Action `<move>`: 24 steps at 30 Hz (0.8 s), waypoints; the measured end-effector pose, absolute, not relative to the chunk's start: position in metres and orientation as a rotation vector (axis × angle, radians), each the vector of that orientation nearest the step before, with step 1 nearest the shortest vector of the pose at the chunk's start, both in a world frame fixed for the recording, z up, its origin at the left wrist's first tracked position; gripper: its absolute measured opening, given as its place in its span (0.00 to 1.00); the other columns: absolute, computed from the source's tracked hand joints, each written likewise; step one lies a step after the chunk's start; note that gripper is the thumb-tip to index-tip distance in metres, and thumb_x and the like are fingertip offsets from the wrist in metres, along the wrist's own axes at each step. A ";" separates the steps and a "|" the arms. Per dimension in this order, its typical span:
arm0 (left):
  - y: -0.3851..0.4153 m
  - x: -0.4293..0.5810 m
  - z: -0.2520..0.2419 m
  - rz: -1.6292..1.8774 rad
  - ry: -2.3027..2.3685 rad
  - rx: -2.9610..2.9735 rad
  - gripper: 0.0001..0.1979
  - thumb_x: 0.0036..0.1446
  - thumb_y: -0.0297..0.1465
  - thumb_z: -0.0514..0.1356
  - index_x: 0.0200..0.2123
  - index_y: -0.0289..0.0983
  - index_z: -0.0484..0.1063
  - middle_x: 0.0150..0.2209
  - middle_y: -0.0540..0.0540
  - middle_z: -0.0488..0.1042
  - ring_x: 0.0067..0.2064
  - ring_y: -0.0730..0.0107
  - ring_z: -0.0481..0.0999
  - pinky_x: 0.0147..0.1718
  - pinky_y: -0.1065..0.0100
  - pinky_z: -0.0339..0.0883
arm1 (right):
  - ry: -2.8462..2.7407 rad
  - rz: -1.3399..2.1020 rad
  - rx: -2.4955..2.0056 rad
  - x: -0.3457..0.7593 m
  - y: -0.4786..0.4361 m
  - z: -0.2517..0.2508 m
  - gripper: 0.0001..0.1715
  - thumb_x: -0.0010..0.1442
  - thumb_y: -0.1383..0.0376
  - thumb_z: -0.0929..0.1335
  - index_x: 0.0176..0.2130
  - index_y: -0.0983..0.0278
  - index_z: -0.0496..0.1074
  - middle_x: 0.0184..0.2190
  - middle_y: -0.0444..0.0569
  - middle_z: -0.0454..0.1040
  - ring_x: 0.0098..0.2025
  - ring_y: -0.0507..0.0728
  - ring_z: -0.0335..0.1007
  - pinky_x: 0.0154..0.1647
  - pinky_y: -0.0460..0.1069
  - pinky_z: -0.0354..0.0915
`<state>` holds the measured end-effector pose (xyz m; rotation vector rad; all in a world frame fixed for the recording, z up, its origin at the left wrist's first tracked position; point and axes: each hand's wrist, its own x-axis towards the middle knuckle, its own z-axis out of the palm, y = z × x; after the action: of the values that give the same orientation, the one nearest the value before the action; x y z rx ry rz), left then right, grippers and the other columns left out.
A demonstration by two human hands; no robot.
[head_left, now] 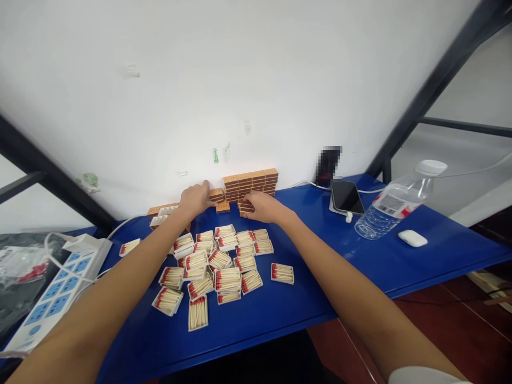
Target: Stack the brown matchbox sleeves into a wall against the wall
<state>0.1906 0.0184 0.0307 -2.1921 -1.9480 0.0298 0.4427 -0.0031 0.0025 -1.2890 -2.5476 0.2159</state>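
Both my arms reach to the back of a blue table [304,298]. My left hand [194,199] is closed on an orange matchbox sleeve [216,194] next to a stack of orange matchbox sleeves [250,183] against the white wall. My right hand [260,207] is curled over a few orange sleeves [245,207] at the foot of that stack. One loose sleeve [223,207] lies between the hands. Nearer to me, several open trays of red-tipped matches [218,266] are spread on the table.
A white and blue power strip [60,290] lies at the left with cables. A phone [346,197], a lying plastic water bottle [394,208] and a white earbud case [413,238] sit at the right. Black metal struts frame both sides.
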 end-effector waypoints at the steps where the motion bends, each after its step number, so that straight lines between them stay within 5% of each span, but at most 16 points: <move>1: 0.018 0.190 0.031 0.029 -1.950 -2.187 0.33 0.57 0.53 0.64 0.56 0.37 0.67 0.48 0.32 0.79 0.49 0.43 0.79 0.41 0.59 0.68 | -2.547 0.216 -1.286 0.443 -0.003 0.002 0.17 0.62 0.56 0.75 0.43 0.65 0.74 0.46 0.61 0.78 0.47 0.66 0.75 0.43 0.54 0.65; 9: 0.028 0.181 0.025 0.095 -2.024 -2.193 0.29 0.55 0.57 0.63 0.43 0.36 0.79 0.45 0.29 0.79 0.50 0.39 0.79 0.44 0.55 0.70 | -2.552 0.204 -1.279 0.444 0.000 -0.001 0.17 0.61 0.56 0.75 0.43 0.66 0.73 0.47 0.61 0.78 0.47 0.66 0.75 0.43 0.54 0.66; 24: 0.042 0.174 0.017 0.019 -1.985 -2.466 0.17 0.58 0.45 0.62 0.34 0.39 0.82 0.37 0.41 0.84 0.40 0.57 0.81 0.36 0.65 0.69 | -2.529 0.180 -1.268 0.441 0.000 -0.002 0.18 0.61 0.58 0.75 0.45 0.68 0.74 0.46 0.61 0.78 0.46 0.64 0.75 0.42 0.53 0.65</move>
<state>0.1742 0.0425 0.0175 -2.4665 -1.9851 0.0192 0.4409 -0.0005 -0.0016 -1.2684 -2.5285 0.1804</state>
